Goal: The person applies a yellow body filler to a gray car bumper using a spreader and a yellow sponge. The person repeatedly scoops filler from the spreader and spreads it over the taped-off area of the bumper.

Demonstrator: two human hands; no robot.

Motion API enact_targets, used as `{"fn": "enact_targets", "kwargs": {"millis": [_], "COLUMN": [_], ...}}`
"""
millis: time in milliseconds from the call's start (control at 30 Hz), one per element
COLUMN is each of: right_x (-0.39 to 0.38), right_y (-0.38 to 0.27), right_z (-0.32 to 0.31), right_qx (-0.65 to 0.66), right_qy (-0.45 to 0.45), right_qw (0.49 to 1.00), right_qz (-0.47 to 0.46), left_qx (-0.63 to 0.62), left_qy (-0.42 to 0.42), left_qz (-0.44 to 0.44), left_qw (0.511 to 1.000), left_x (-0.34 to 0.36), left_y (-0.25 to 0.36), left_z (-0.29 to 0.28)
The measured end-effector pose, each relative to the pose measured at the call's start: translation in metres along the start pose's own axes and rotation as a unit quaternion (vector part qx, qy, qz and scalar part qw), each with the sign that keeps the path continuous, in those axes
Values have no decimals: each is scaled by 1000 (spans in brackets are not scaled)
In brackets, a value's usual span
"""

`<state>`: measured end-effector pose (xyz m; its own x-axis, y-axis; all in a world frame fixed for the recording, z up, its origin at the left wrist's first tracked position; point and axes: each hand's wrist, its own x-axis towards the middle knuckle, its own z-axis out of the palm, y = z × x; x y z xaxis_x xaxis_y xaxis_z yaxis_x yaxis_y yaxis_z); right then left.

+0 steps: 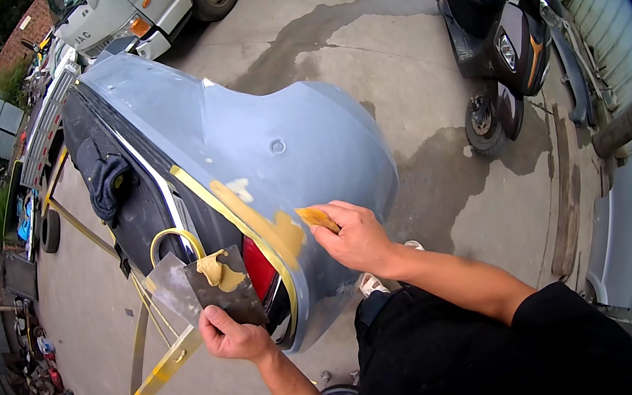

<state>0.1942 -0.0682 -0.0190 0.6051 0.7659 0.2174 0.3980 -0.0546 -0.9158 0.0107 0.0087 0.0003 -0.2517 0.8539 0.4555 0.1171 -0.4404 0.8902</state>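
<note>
My left hand (232, 334) grips the lower edge of a dark flat putty board (243, 302), thumb on top. A lump of tan putty (219, 272) lies on that board. In my right hand (357, 234), fingers closed, is a small yellow putty spreader (316, 219), held just right of a tan putty smear (283, 237) on the panel's edge. The grey-blue car body panel (306, 133) curves below and ahead of my hands. Yellow masking tape (205, 193) borders it beside a red tail light (259, 270). Whether the spreader touches the panel I cannot tell.
A tape roll (177, 243) and a greyish plate (172, 283) are beside the board. Dark cloth (105, 180) rests on the panel's black trim. The panel sits on a yellow stand (163, 369). A scooter (495, 40) stands far right; a white truck (142, 15) is behind.
</note>
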Motion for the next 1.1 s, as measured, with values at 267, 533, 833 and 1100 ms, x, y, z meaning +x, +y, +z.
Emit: {"fn": "enact_targets", "kwargs": {"millis": [267,533,833,1100], "right_x": [-7,-28,-21,-15], "right_y": [-1,-4,-43,-49], "right_z": [16,-4,-37,-39], "right_qx": [-92,70,-14,-119], "right_qy": [-4,-117,-5,41], "right_qw": [994,991,962,914], "right_qz": [-60,-19,-271,-387], "left_qx": [-2,-8,20,19], "left_qy": [-9,-32,-106,-144], "left_qz": [-15,2,-25,-55], "left_qw": [1000,999,994,988], "left_x": [-2,-2,-25,-40], "left_y": [1,-2,30,48], "left_z": [2,-1,1,11]}}
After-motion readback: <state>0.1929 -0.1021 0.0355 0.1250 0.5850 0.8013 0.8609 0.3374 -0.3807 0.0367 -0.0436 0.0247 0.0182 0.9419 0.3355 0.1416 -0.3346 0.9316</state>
